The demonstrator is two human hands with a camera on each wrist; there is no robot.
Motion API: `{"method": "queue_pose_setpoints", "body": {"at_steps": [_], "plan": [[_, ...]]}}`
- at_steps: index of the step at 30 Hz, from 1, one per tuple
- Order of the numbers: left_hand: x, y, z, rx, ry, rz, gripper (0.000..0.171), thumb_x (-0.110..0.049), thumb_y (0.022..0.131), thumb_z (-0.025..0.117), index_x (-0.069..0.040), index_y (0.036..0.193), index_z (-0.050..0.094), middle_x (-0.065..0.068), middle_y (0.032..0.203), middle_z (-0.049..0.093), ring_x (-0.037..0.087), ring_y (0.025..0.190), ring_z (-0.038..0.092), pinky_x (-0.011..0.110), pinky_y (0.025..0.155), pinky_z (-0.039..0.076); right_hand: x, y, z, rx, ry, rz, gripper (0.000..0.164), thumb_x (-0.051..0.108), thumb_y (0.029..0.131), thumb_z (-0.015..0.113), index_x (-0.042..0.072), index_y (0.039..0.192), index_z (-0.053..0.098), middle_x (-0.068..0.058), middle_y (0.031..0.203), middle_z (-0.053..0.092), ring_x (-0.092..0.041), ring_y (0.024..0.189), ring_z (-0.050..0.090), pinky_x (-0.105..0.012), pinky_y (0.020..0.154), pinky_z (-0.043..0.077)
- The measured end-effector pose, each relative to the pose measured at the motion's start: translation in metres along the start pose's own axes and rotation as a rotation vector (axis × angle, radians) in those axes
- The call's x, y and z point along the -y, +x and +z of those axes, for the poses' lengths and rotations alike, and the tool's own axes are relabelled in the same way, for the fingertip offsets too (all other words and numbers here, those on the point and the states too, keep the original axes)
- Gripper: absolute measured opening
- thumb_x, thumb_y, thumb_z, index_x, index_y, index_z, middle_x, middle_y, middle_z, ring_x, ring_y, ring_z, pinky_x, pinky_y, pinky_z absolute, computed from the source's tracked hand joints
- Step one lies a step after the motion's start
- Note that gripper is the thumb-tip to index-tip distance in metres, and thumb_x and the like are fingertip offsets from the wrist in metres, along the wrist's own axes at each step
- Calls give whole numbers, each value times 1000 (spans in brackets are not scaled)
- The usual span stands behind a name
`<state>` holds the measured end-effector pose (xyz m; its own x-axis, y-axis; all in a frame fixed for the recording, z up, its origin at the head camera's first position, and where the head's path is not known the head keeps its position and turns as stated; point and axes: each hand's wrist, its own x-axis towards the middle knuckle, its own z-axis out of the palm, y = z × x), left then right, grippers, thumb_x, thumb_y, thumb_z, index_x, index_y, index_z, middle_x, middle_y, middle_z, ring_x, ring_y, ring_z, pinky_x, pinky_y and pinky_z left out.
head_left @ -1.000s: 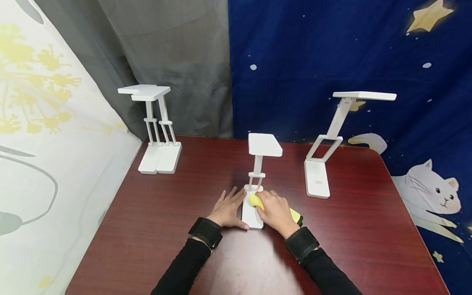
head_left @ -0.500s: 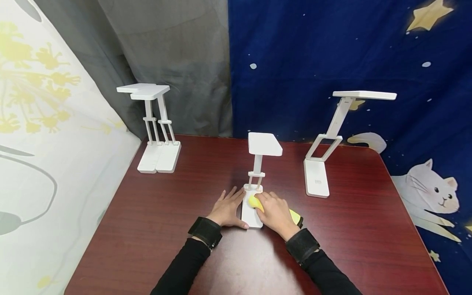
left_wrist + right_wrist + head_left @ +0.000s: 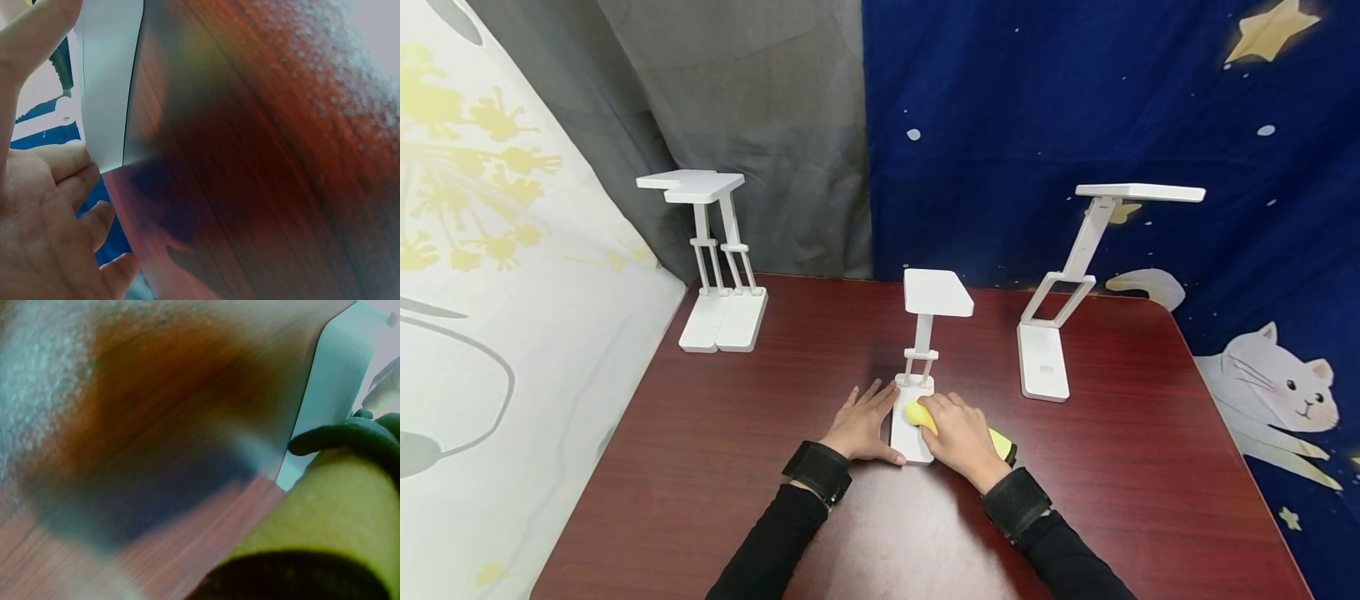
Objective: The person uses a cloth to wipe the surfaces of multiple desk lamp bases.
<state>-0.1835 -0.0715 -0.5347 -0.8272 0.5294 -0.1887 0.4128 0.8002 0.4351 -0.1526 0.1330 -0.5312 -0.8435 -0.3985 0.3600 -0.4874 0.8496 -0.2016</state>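
A white folding desk lamp [image 3: 912, 446] stands upright in the middle of the table. My left hand [image 3: 863, 429] rests against the left side of its base, fingers spread and fairly straight, thumb at the near corner. In the left wrist view, the thumb and fingertips touch the white base [image 3: 112, 87]. My right hand [image 3: 962, 435] grips a yellow, rounded tool [image 3: 916, 412] with a dark rear end. Its front lies over the lamp base; whether it touches is hard to tell. The right wrist view shows the yellow barrel [image 3: 306, 519] close up, slanting beside the base.
Two similar white lamps [image 3: 722, 321] stand side by side at the back left. Another lamp [image 3: 1043, 362] stands at the back right. Dark red wood tabletop [image 3: 700, 467] lies around the hands. A grey curtain [image 3: 760, 125] and a blue star-patterned curtain [image 3: 1000, 125] hang behind.
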Motion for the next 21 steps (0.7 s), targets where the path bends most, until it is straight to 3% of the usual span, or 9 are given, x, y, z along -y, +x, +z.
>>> {"method": "queue_pose_setpoints", "body": {"at_steps": [21], "plan": [[1,0,0,9,-17,-8,117,-48,70,95,-3,161,38,11,171,34,34,161,26,59,129,21,2,-7,-1,2,20,1,39,16,78,86,7,114,73,-6,106,77,-27,90,69,-46,60,59]]}}
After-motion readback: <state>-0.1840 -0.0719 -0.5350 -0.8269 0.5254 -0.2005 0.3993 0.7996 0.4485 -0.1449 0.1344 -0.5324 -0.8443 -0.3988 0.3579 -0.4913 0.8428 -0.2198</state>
